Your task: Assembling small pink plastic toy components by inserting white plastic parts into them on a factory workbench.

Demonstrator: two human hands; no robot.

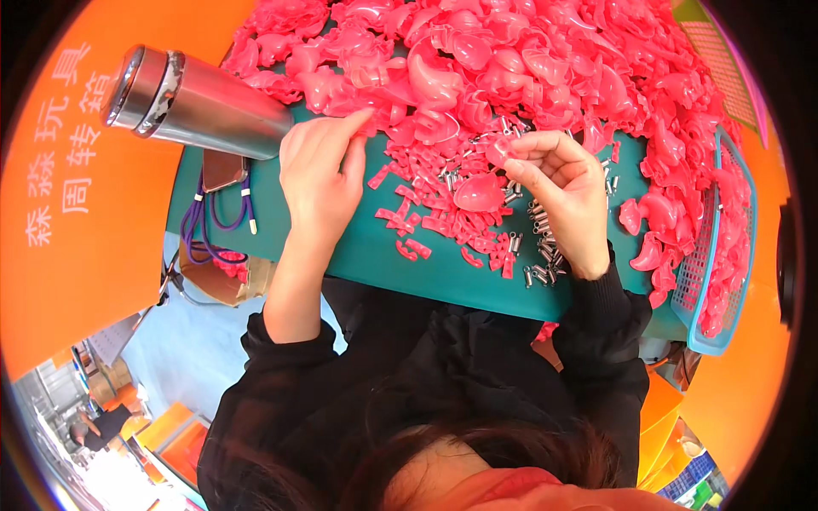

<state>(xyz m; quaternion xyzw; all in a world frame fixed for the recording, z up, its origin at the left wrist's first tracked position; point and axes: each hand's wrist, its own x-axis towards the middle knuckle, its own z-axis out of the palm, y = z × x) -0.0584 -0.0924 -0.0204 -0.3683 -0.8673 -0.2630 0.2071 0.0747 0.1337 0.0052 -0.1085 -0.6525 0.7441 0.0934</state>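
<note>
My right hand point(564, 200) is raised over the near part of the pile. Its thumb and fingertips pinch a small pink plastic piece point(499, 152). My left hand point(319, 166) reaches to the pile's left edge, index finger stretched out beside the glossy pink plastic shells point(434, 81) and thumb apart; its other fingers are mostly hidden. Between the hands lie small flat pink plastic parts point(439, 223) and one rounded pink shell point(480, 193). Several small silvery metal pieces, perhaps springs or pins point(545, 247), are scattered below my right hand.
A steel thermos flask point(217, 106) stands at the left of the green tabletop point(383, 264), near a brown item point(223, 170) with a purple cord. At the right edge, a blue plastic basket point(711, 255) holds more pink pieces. Orange boxes point(94, 204) flank the table.
</note>
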